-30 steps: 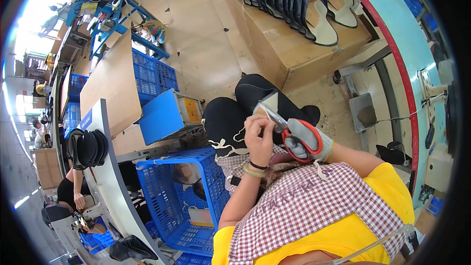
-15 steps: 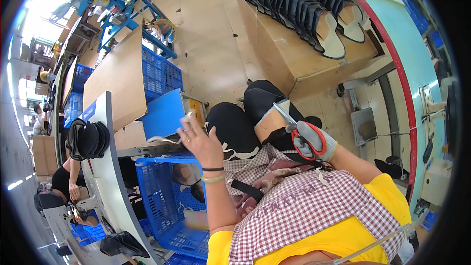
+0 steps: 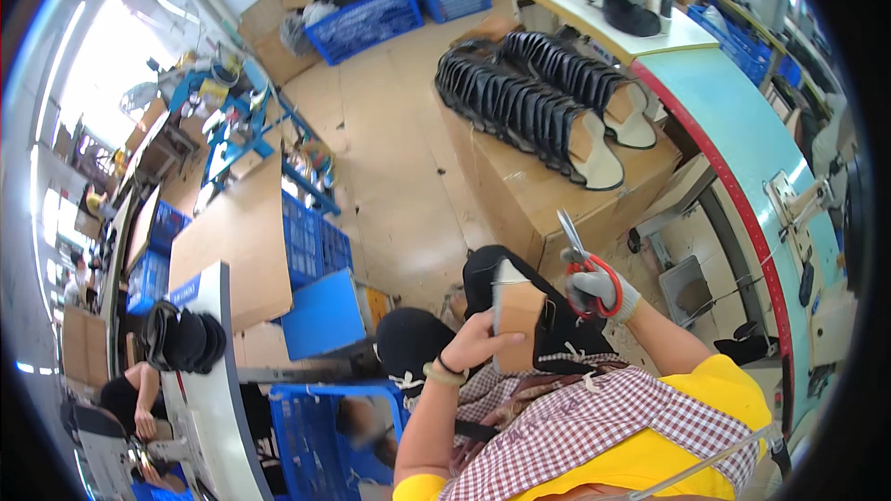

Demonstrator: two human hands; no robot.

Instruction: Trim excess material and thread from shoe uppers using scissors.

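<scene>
My left hand point(image 3: 473, 341) is closed on a shoe upper point(image 3: 520, 311) with a tan lining, a pale edge and a black part beside it, held above my lap. In my right hand point(image 3: 601, 292), which wears a grey glove, are scissors point(image 3: 573, 239) with red handles. Their blades point away from me, slightly apart, and do not touch the upper. Beyond my knees, two long rows of black shoe uppers point(image 3: 520, 102) with tan and cream linings lie nested on a cardboard box point(image 3: 520, 213).
A blue crate point(image 3: 311, 436) stands at my left, beside a white-topped bench point(image 3: 218, 343) with black shoe parts point(image 3: 186, 339) on it. Another person's hand point(image 3: 146, 424) works at a machine further left. A turquoise table point(image 3: 733, 111) with a red edge curves along my right.
My left hand came from the raised, open position at left down to my lap and took hold of the upper. The scissors now point further forward. The view has tilted up.
</scene>
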